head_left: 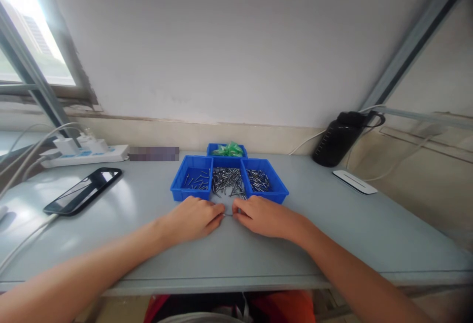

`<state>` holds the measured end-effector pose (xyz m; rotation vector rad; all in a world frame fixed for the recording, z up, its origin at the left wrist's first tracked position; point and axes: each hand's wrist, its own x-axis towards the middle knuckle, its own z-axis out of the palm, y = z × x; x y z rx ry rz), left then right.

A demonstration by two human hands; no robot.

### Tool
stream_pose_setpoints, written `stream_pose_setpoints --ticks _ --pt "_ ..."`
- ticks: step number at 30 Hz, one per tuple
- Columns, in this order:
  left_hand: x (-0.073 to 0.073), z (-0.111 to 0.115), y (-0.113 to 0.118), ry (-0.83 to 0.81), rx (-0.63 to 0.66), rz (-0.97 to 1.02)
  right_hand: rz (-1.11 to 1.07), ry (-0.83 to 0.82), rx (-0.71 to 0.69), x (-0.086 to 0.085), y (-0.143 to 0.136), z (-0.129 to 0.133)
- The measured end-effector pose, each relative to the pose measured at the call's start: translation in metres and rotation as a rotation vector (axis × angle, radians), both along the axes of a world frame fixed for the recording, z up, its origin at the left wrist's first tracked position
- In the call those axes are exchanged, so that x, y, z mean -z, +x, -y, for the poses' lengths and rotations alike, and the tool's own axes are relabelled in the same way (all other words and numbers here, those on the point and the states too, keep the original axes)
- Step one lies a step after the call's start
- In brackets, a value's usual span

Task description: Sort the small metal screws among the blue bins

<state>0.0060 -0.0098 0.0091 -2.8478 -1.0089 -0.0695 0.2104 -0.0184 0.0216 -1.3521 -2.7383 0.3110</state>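
My left hand [201, 216] and my right hand [258, 214] face each other low over the table, fingertips pinched. A thin metal pin [228, 215] spans the small gap between them, an end at each hand; its exact kind is too small to tell. Just beyond lies a pile of loose metal pins [227, 179], perhaps rivets, between two blue bins. The left blue bin [181, 195] holds several scattered pins. More pins fill part of the right blue bin [279, 196]. Behind the pile, a third blue bin [210, 149] contains green plastic wrapping [229, 150].
On the left lie a phone [83, 192] with a cable and a white power strip [114, 154] with plugged-in chargers. To the right stand a black bottle [336, 140] and a flat white device [354, 182]. A wall [236, 56] closes off the table's [236, 259] back.
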Motion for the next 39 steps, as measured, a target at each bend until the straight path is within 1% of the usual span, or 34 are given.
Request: stream_pose_setpoints --ticks 4,8,16,22,30,35,39 --pt "-0.002 0.000 -0.001 0.019 -0.011 0.002 0.004 0.004 0.023 0.002 0.001 -0.004" --pt "-0.001 -0.001 -0.001 0.011 0.006 0.018 -0.002 0.032 -0.015 0.001 0.001 -0.004" --pt "0.002 -0.001 -0.002 -0.005 0.022 0.055 -0.098 0.070 -0.071 -0.006 -0.003 0.002" --pt "0.001 0.000 -0.002 -0.068 0.031 0.094 -0.153 0.101 -0.087 -0.008 -0.005 0.003" --pt "-0.006 0.004 0.000 -0.174 -0.018 0.095 -0.177 0.120 -0.096 -0.008 -0.004 0.003" --pt "-0.007 0.004 -0.001 -0.173 -0.072 0.027 -0.186 0.116 -0.090 -0.010 -0.005 0.005" --pt "-0.007 0.004 -0.002 -0.185 -0.106 0.031 -0.188 0.122 -0.102 -0.009 -0.005 0.005"
